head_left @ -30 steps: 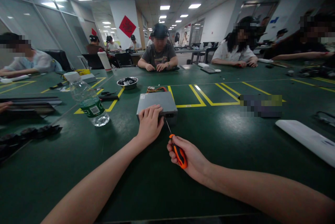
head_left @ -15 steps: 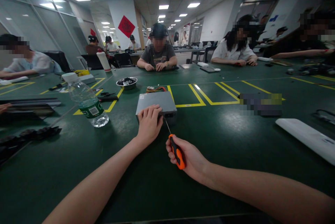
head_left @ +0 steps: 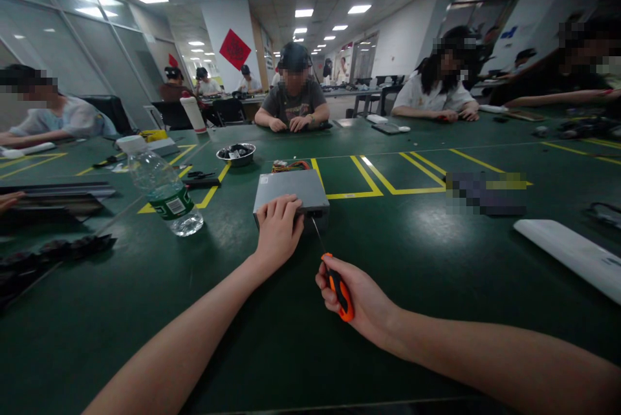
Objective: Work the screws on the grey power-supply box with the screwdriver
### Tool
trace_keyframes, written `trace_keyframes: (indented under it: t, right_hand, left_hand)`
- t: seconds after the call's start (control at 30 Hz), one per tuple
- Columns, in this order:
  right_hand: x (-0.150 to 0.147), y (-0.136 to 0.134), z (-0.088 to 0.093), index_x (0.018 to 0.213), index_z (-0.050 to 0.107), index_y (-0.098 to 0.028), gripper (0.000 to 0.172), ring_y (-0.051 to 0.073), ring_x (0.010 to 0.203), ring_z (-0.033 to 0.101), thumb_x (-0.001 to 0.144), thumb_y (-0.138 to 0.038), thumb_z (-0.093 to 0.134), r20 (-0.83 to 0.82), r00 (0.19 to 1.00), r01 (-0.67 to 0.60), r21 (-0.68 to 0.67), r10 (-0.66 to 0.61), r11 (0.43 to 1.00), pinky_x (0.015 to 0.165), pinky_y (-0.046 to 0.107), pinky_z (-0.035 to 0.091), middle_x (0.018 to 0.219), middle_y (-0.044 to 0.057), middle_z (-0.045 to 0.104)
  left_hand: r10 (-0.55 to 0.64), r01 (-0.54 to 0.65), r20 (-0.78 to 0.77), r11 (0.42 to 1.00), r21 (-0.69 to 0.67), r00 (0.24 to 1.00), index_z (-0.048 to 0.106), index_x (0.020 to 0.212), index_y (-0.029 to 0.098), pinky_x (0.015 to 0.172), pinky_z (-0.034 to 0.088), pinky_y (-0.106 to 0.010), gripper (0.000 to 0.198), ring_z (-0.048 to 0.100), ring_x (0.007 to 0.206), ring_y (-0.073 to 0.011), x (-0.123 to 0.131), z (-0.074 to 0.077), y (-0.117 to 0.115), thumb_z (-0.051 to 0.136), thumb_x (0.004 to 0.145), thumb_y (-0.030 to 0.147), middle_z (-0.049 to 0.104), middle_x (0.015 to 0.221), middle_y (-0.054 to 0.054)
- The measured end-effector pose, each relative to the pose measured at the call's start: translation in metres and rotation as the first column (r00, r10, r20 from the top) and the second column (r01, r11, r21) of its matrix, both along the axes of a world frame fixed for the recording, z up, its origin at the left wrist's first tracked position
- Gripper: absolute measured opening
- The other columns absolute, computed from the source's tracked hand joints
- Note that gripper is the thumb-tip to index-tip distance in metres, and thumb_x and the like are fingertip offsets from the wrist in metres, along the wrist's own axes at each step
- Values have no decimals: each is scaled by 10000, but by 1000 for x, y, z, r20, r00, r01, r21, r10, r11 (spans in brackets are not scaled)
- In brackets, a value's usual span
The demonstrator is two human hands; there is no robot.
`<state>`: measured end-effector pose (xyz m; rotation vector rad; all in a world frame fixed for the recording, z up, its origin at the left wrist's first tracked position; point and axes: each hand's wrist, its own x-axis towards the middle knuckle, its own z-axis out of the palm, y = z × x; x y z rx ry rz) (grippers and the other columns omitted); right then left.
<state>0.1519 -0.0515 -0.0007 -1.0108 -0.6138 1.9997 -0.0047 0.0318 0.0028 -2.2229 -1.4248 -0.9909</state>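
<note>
A grey metal computer power supply (head_left: 291,183) lies on the green table with its cables (head_left: 292,166) behind it. My left hand (head_left: 278,227) holds its near edge, fingers on the top face and thumb down the front. In my closed right hand (head_left: 359,290) is a screwdriver (head_left: 342,292) with an orange and black handle. Its thin shaft points up and away, the tip at the front face beside the dark socket. I cannot tell whether the tip touches.
A water bottle (head_left: 171,198) stands tilted-looking to the left, near a metal bowl (head_left: 236,154) of small dark parts. A long white object (head_left: 567,253) lies at the right. Several people sit around the table (head_left: 272,363), which has yellow tape lines.
My right hand has drawn slightly right and towards me with the screwdriver, its tip shifting right along the front face. The left hand has stayed on the power supply.
</note>
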Motion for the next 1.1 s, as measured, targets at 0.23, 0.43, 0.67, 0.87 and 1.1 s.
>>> trace_keyframes:
  t: [0.23,0.43,0.67,0.87,1.1]
  right_hand:
    - [8,-6,1,721,526,-155,223,53,452,418,804,-362,528,26,995,99,-45,-98,994,425,180,298,631,2,530]
    - [7,-4,4,716,520,-156,215,54,445,413,810,-348,509,38,993,112,-44,-110,993,419,176,291,614,-1,520]
    - [8,-1,2,725,521,-156,218,54,451,417,802,-360,518,33,994,109,-21,-108,994,422,174,293,619,-1,522]
    - [8,1,1,726,526,-156,219,52,455,415,793,-364,537,29,995,100,-16,-99,995,431,177,309,628,1,530]
    - [7,1,1,737,519,-158,217,54,467,427,805,-364,522,30,995,100,-3,-100,995,432,173,306,637,-1,530]
  left_hand:
    - [-85,87,-74,996,30,994,476,1112,215,955,270,-445,263,388,1212,-237,-5,-6,-3,441,852,205,478,1265,-108]
    - [-106,106,-155,994,-6,982,555,1105,294,1014,177,-526,315,298,1274,-284,-1,-7,-12,492,815,188,345,1362,-107]
    - [-109,109,-135,994,-9,985,557,1138,276,1032,146,-547,336,299,1274,-285,6,-6,-17,487,819,196,356,1355,-120]
    - [-107,105,-139,994,-20,984,521,1190,268,1034,138,-558,380,287,1280,-296,7,-7,-17,486,817,203,342,1360,-129]
    - [-110,102,-138,993,-63,984,503,1209,261,1045,102,-561,399,229,1313,-296,9,-7,-20,457,820,184,295,1383,-138]
